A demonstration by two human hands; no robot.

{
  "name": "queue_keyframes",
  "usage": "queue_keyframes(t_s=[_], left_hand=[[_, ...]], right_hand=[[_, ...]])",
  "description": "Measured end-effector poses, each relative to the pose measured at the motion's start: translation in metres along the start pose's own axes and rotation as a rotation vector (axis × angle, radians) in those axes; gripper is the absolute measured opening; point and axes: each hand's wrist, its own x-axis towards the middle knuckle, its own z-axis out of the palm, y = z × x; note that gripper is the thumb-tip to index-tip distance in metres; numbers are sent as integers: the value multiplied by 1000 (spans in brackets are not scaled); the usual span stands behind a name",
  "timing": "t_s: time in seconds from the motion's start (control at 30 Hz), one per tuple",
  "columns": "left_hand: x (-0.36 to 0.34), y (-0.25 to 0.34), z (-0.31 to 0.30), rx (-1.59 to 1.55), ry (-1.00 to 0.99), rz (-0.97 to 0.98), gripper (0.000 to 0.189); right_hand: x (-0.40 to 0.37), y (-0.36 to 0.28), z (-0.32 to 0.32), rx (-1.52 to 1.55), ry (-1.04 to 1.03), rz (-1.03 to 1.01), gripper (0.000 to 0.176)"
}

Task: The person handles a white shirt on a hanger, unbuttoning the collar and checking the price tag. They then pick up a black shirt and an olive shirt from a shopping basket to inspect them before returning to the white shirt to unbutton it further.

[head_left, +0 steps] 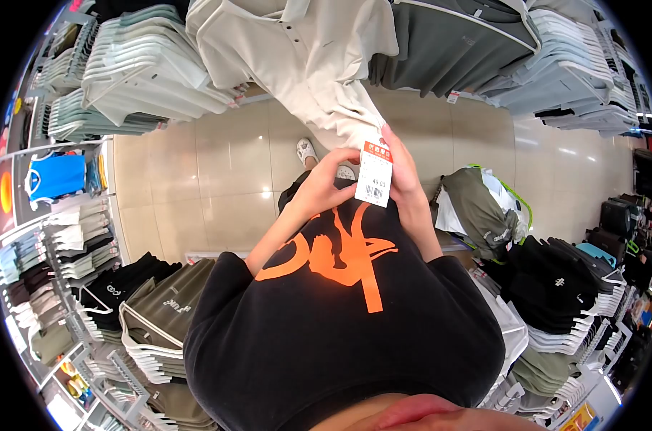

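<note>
A cream polo shirt [304, 54] with a buttoned placket hangs at the top centre, its lower part drawn toward me. In front of its gathered end is a white price tag [374, 188] with a red top, a barcode and the print 49.00. My left hand [324, 185] is closed, thumb and finger pinching at the tag's left edge. My right hand [403, 169] is closed around the gathered cloth at the tag's right side. The tag partly hides the fingertips of both hands.
Grey shirts [448, 50] and pale shirts [142, 61] hang on racks ahead. Behind me are racks with brown shirts [171, 302] and black shirts [556, 284]. An olive garment pile [477, 208] stands at right on the tiled floor [218, 158]. A blue top [55, 174] hangs at left.
</note>
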Motion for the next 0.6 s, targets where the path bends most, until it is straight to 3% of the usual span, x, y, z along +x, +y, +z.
queue_keyframes(t_s=[0.4,0.5,0.6], left_hand=[[-13,-2,-1,46,51,-154,50],[-11,-3,-9,200,57,-52,46],[-7,1,-7,97,166,-180,40]], right_hand=[[5,12,5,32,22,-59,35],[7,12,8,25,43,-44,34],[11,16,10,29,65,-5,36]])
